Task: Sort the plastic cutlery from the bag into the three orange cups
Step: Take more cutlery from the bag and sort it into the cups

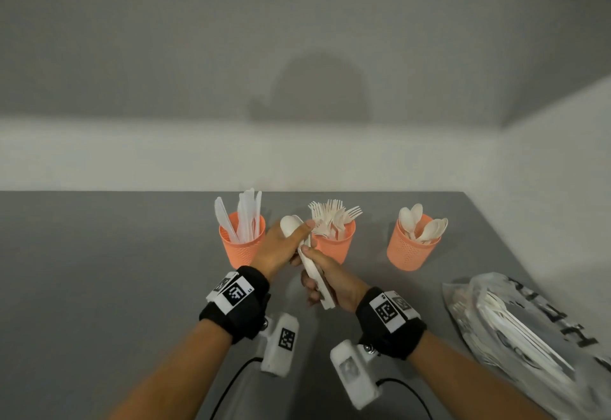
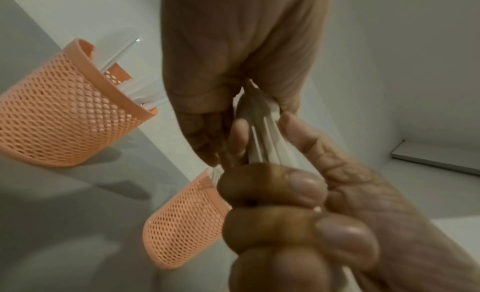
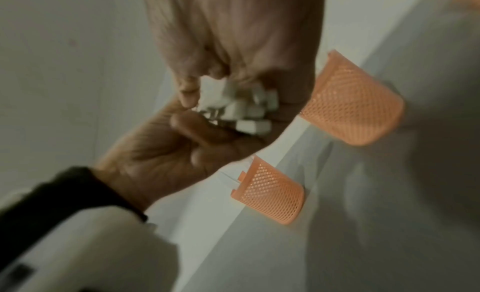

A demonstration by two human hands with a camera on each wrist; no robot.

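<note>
Three orange mesh cups stand in a row: knives in the left cup (image 1: 243,247), forks in the middle cup (image 1: 334,249), spoons in the right cup (image 1: 413,249). In front of the left and middle cups, my right hand (image 1: 312,271) grips a bundle of white cutlery (image 1: 317,282) by the handles. My left hand (image 1: 297,234) pinches the spoon bowls (image 1: 289,225) at the bundle's top end. The right wrist view shows the handle ends (image 3: 244,110) bunched in my right hand (image 3: 233,91). In the left wrist view both hands hold the handles (image 2: 259,136).
The clear plastic bag (image 1: 515,327) lies at the right on the grey table (image 1: 99,271), with more white cutlery inside. A white wall runs behind the cups and along the right side. Cables trail from the wrist cameras toward me.
</note>
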